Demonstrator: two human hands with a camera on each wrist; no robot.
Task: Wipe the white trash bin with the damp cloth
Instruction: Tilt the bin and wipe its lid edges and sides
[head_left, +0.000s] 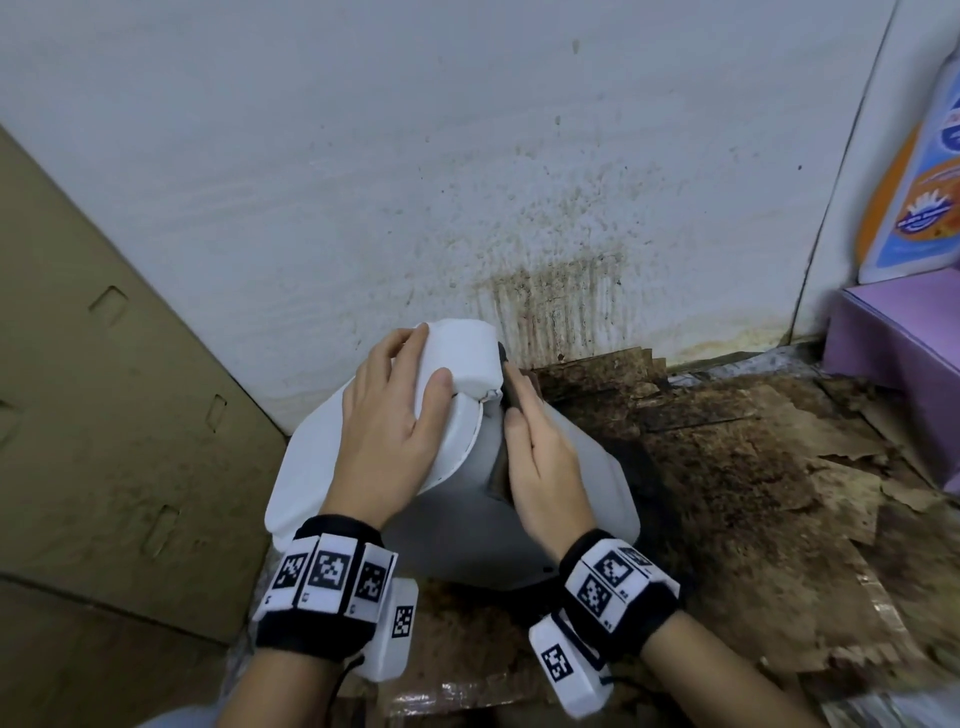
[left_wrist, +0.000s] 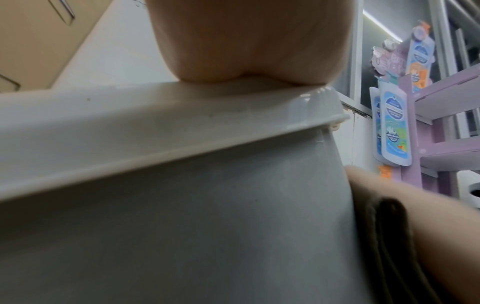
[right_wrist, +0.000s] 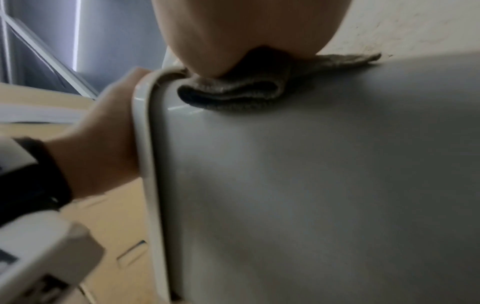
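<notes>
The white trash bin (head_left: 452, 525) leans tilted on the floor by the wall, its lid (head_left: 311, 457) facing left. My left hand (head_left: 400, 405) lies on the lid with fingers stretched out, index finger and thumb on either side of the lid's raised flap (head_left: 462, 358). My right hand (head_left: 535, 447) holds a dark damp cloth (head_left: 497, 470) against the bin's grey-white side just below the lid rim. In the right wrist view the palm presses the folded cloth (right_wrist: 233, 92) onto the bin wall (right_wrist: 311, 185). The left wrist view shows the cloth (left_wrist: 387, 236) tucked between thumb and palm.
A big cardboard box (head_left: 104, 389) stands close on the left. The white wall (head_left: 519, 182) behind the bin is stained brown. Dirty torn cardboard (head_left: 727, 467) covers the floor to the right. A purple shelf (head_left: 893, 332) with printed bottle displays (head_left: 914, 182) stands at the far right.
</notes>
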